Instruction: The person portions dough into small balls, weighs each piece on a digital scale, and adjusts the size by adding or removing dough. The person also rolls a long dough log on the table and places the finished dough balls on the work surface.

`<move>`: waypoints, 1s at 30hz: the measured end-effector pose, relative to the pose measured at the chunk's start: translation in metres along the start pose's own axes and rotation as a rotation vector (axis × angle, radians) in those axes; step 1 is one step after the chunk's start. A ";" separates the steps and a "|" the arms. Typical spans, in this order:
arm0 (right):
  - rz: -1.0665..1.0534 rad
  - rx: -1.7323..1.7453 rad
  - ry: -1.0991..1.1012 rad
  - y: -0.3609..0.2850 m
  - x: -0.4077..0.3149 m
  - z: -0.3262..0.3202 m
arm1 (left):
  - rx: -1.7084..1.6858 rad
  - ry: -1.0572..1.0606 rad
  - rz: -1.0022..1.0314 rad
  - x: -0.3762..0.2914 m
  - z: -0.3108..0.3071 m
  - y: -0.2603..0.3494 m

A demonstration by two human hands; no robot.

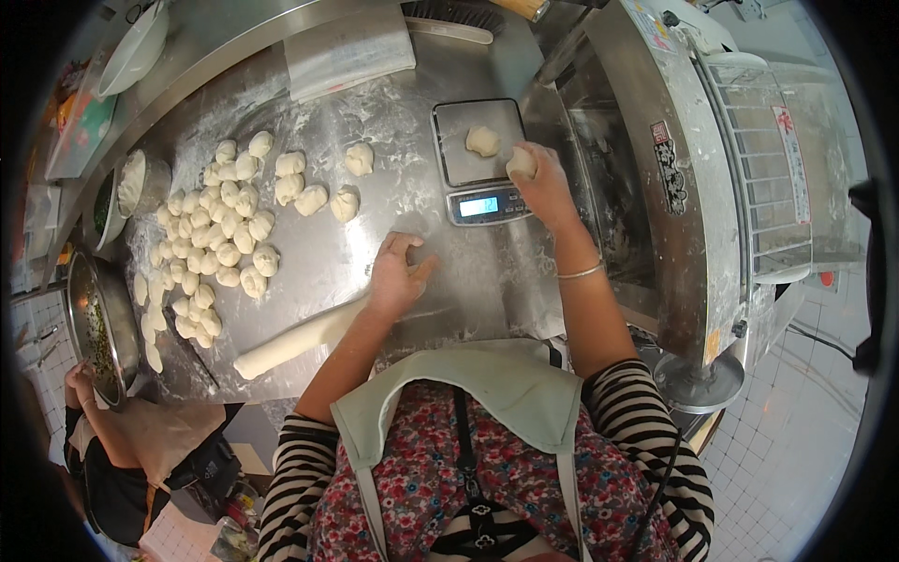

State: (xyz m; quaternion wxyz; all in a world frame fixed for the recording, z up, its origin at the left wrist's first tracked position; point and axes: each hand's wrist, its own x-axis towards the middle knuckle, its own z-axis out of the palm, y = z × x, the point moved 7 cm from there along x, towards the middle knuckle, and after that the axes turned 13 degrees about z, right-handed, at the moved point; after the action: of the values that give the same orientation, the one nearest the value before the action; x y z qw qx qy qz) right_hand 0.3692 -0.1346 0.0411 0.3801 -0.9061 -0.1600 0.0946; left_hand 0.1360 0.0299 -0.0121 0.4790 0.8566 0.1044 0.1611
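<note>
In my right hand point(544, 179) is a lump of dough point(520, 164), held at the right edge of a digital kitchen scale point(449, 151). Another dough piece point(483, 141) rests on the scale's metal plate, and the display below it is lit. My left hand point(400, 272) hovers empty, thumb and fingers apart, over the steel worktop left of and below the scale. Beneath that wrist lies a long roll of dough point(295, 342), partly hidden by my forearm. Several separate dough pieces point(311, 200) sit between the scale and a large cluster of small dough balls point(211, 225).
A steel machine point(674, 175) with a wire guard stands close on my right. Folded cloth point(351, 53) and a brush point(449, 29) lie at the back. Bowls, including a steel bowl of filling point(126, 323), line the left edge, where another person's hand point(79, 378) is.
</note>
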 end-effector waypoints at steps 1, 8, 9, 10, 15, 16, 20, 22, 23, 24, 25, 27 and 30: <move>0.006 0.024 0.001 -0.005 0.000 -0.004 | -0.040 0.011 -0.055 0.002 -0.004 0.000; -0.209 -0.089 -0.041 -0.016 -0.090 0.008 | -0.072 -0.083 -0.137 -0.007 0.006 -0.021; -0.186 -0.172 -0.079 0.005 -0.113 0.034 | -0.080 -0.115 -0.137 -0.008 0.011 -0.015; -0.165 -0.256 -0.122 0.021 -0.133 0.051 | -0.091 -0.144 -0.136 -0.009 0.016 -0.011; -0.091 -0.040 -0.166 0.039 -0.149 0.006 | 0.023 -0.160 0.095 -0.005 0.021 0.019; -0.028 -0.115 -0.074 0.054 -0.142 -0.019 | 0.025 -0.150 0.130 -0.003 0.022 0.025; 0.213 -0.386 0.094 0.130 -0.137 -0.077 | -0.085 -0.235 0.145 -0.001 0.040 0.039; 0.223 -0.429 0.117 0.146 -0.144 -0.078 | -0.100 -0.318 0.186 0.001 0.055 0.054; 0.214 -0.446 0.132 0.152 -0.147 -0.077 | -0.117 -0.354 0.187 0.002 0.062 0.058; 0.205 -0.462 0.144 0.156 -0.150 -0.076 | -0.133 -0.388 0.185 0.002 0.069 0.063; 0.189 -0.442 0.159 0.160 -0.150 -0.078 | -0.149 -0.422 0.184 0.002 0.077 0.067; 0.157 -0.401 0.189 0.166 -0.150 -0.085 | -0.179 -0.485 0.222 0.003 0.095 0.073; 0.264 -0.423 0.130 0.178 -0.152 -0.080 | -0.266 -0.551 0.181 0.014 0.130 0.081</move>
State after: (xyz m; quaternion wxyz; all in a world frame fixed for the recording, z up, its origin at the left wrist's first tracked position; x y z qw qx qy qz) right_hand 0.2904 -0.3600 -0.0239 0.1760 -0.9826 -0.0320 0.0492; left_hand 0.1999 -0.1097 -0.0046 0.5807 0.8037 -0.1278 -0.0229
